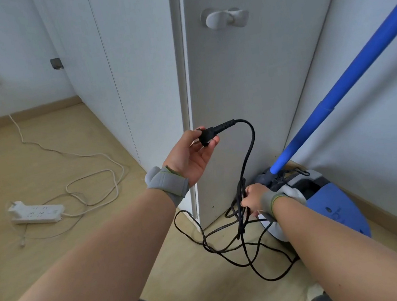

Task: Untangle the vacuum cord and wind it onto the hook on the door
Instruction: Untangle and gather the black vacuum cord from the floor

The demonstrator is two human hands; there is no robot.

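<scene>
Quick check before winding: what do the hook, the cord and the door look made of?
Hook: likely moulded plastic, pale grey, smooth with rounded edges. Cord: black rubber or PVC jacket, matte, bending in limp loops. Door: flat matte grey-white panel, perhaps laminate or painted board; cannot tell which.

Left hand (190,156), palm up, is pinching the plug (206,138). Right hand (251,197), lower, is gripping the bunched cord (240,224).
</scene>
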